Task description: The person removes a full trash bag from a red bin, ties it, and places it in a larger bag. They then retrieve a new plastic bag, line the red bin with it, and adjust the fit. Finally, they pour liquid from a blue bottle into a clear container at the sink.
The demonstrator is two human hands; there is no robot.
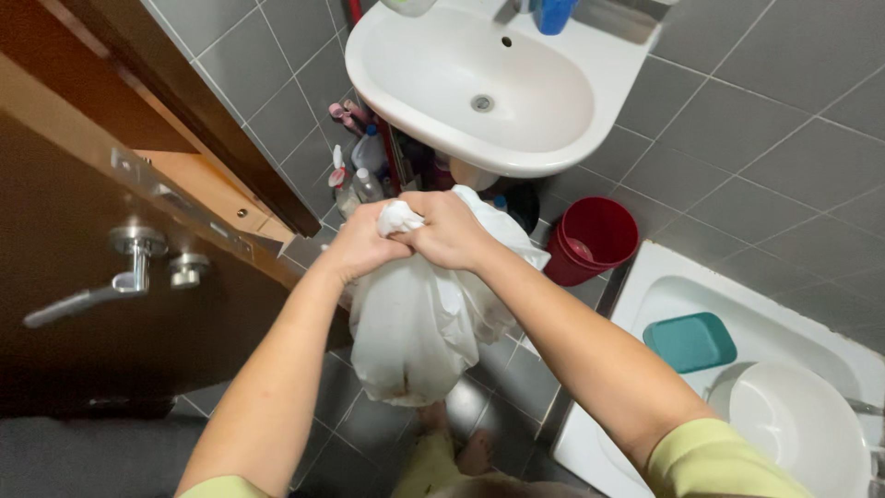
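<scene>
Left hand [361, 242] and right hand [449, 231] both clench the twisted neck of a full white plastic bag [415, 323], keeping it gathered | bag hangs mid-air over grey floor tiles | white ceramic washbasin [553, 120] at 12 o'clock | red plastic bucket [595, 238] at 2 o'clock.

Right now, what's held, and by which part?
Both hands, left hand and right hand, grip the white plastic bag at its gathered top.

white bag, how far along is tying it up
Done: the white bag hangs full and lifted off the floor, its neck gathered. In hand: the left hand and right hand grip the bunched top together. Left: no finished knot shows yet.
</scene>
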